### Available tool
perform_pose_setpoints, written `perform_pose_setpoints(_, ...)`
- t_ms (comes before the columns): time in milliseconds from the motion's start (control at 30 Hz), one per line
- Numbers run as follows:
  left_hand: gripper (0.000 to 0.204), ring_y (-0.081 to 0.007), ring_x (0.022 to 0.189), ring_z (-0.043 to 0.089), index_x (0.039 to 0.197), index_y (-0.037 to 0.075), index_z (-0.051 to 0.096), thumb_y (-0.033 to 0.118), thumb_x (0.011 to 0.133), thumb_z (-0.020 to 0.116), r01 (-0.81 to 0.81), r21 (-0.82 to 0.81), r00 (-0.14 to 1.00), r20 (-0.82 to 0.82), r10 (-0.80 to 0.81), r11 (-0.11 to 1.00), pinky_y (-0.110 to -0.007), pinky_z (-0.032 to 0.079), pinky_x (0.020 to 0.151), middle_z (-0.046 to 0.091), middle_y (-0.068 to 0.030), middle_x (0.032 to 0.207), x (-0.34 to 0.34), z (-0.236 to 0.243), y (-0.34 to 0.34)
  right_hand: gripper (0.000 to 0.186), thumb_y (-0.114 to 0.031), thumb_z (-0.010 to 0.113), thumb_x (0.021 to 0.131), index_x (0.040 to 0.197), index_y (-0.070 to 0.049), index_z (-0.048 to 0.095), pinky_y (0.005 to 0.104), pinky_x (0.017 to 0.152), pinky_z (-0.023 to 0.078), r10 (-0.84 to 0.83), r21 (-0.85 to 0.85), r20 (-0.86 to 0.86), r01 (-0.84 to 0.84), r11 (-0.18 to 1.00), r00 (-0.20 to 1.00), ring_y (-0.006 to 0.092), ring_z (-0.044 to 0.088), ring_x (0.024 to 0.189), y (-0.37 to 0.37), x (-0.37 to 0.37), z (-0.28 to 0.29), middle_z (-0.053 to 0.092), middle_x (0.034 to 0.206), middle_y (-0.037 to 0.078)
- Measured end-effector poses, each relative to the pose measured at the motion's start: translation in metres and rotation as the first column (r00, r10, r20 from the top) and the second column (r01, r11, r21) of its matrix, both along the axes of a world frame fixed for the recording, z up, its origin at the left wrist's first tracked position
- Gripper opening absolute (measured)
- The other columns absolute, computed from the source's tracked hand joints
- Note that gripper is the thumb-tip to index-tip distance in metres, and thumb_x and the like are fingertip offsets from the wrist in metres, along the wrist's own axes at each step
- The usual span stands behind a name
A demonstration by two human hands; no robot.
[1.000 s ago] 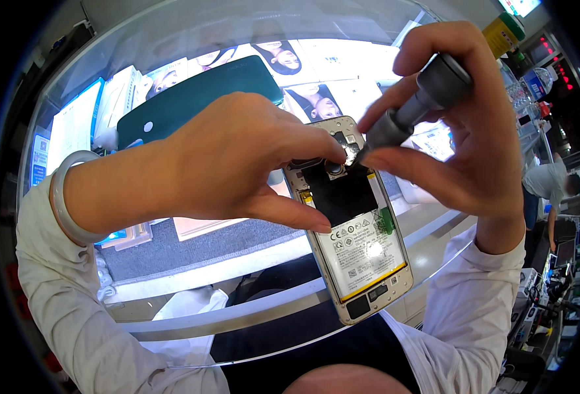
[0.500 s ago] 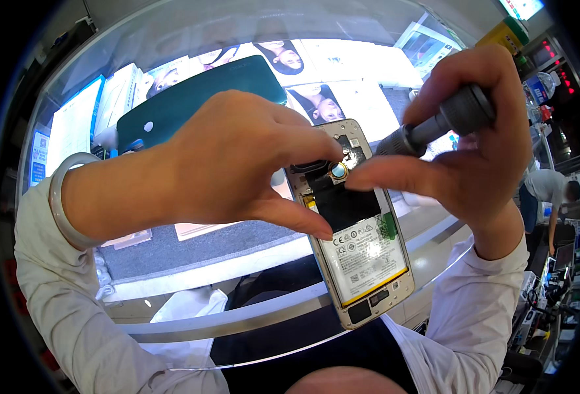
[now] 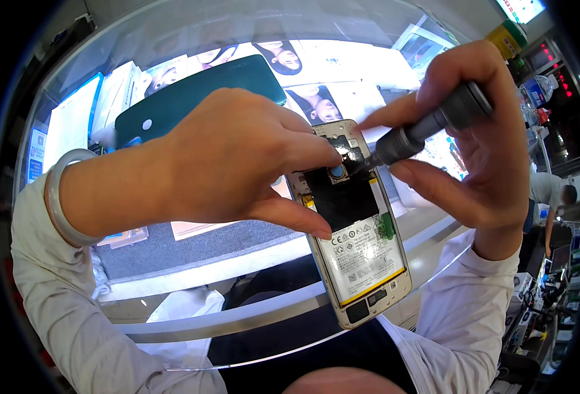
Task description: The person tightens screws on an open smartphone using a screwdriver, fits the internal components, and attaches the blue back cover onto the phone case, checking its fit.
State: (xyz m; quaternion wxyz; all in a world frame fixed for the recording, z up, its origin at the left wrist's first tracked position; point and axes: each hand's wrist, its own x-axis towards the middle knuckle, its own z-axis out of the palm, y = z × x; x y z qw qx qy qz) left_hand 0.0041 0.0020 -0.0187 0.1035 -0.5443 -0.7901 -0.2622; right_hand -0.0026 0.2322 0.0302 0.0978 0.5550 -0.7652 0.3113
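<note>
Screwdriver (image 3: 398, 145), ridged grey cylinder, over flat, metallic-rimmed phone (image 3: 367, 253)

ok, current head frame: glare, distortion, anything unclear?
Head view: strong fisheye, bending the grey metal counter rail and blacking out the corners; head view: mild glare on the white rectangular phone battery, flat white boxes washed out; head view: tip of the dark grey cylindrical screwdriver hard to make out.

The left hand (image 3: 240, 157) holds an opened phone (image 3: 350, 207), its fingers (image 3: 315, 152) just beside a round camera module (image 3: 338, 172), thumb at the white battery (image 3: 363, 257); right of these fingers, the right hand (image 3: 483, 164) grips a grey screwdriver (image 3: 408, 139); a teal panel (image 3: 185, 105) lies beyond the left fingers.
</note>
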Motion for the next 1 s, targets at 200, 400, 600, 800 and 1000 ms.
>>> perform_pose_setpoints(200, 0.052, -0.0203, 0.051, 0.055, 0.092, 0.004, 0.064, 0.039, 0.056, 0.079, -0.006, -0.042, 0.998, 0.059, 0.008, 0.999, -0.028, 0.041, 0.046, 0.056, -0.0046, 0.062, 0.001, 0.000, 0.000, 0.061, -0.013, 0.083, 0.061, 0.104, -0.004, 0.040, 0.0204, 0.061, 0.048, -0.113, 0.105, -0.179, 0.133, 0.986, 0.977, 0.0161, 0.063, 0.086, 0.006, 0.004, 0.006, 0.062, 0.088, 0.013)
perform_pose_setpoints(400, 0.051, -0.0220, 0.051, 0.055, 0.090, 0.004, 0.064, 0.040, 0.057, 0.079, -0.017, 0.022, 1.000, 0.025, 0.016, 1.000, -0.029, 0.042, 0.046, 0.056, -0.0046, 0.062, 0.003, -0.004, 0.001, 0.054, -0.004, 0.075, 0.066, 0.106, -0.001, 0.038, 0.0271, 0.068, 0.052, 0.090, -0.085, 0.030, -0.088, 0.993, 0.995, 0.0222, 0.065, 0.082, -0.006, -0.006, -0.003, 0.062, 0.090, 0.016)
perform_pose_setpoints(600, 0.053, -0.0237, 0.055, 0.058, 0.094, 0.003, 0.063, 0.039, 0.057, 0.079, -0.006, -0.010, 0.999, 0.042, 0.006, 1.000, -0.028, 0.045, 0.049, 0.060, -0.0068, 0.066, 0.000, -0.004, 0.001, 0.053, -0.007, 0.080, 0.062, 0.099, -0.003, 0.043, 0.0212, 0.061, 0.049, -0.105, -0.065, -0.022, 0.104, 0.992, 0.994, 0.0168, 0.065, 0.076, -0.006, 0.008, -0.005, 0.059, 0.080, 0.009)
perform_pose_setpoints(800, 0.048, -0.0251, 0.063, 0.060, 0.087, 0.007, 0.060, 0.048, 0.065, 0.070, -0.042, -0.040, 0.996, 0.080, 0.045, 0.998, -0.032, 0.044, 0.051, 0.060, -0.0047, 0.068, 0.005, 0.000, 0.001, 0.053, -0.008, 0.082, 0.062, 0.097, -0.005, 0.043, 0.0189, 0.059, 0.047, -0.038, -0.052, -0.315, 0.023, 0.998, 0.948, 0.0128, 0.062, 0.071, -0.008, 0.002, -0.005, 0.054, 0.076, 0.004)
perform_pose_setpoints(1000, 0.053, -0.0230, 0.056, 0.060, 0.094, 0.003, 0.063, 0.039, 0.058, 0.079, -0.016, -0.038, 0.998, 0.060, 0.018, 0.999, -0.028, 0.045, 0.050, 0.061, -0.0078, 0.066, 0.001, -0.001, 0.003, 0.051, -0.001, 0.076, 0.066, 0.102, -0.002, 0.039, 0.0218, 0.063, 0.053, -0.018, -0.071, 0.142, 0.028, 0.997, 0.990, 0.0159, 0.064, 0.080, -0.002, 0.000, -0.004, 0.052, 0.083, 0.006)
